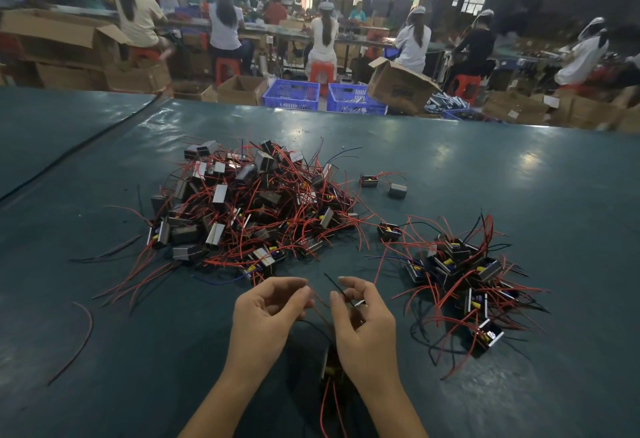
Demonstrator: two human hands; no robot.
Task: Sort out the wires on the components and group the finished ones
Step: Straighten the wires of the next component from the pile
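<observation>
A large tangled pile of small metal components (242, 209) with red, black and blue wires lies in the middle of the dark green table (485, 167). A smaller group of components (464, 281) sits to the right. My left hand (266, 313) pinches a thin red wire at its fingertips. My right hand (363, 320) pinches a black wire that sticks up to the left. Both wires run down to one component (327, 363), half hidden between my wrists close to me.
Two single components (369, 181) (397, 191) lie apart behind the piles, another (388, 231) between them. A loose red wire (81, 337) lies at the left. Beyond the table's far edge stand blue crates (291, 94), cardboard boxes and seated workers.
</observation>
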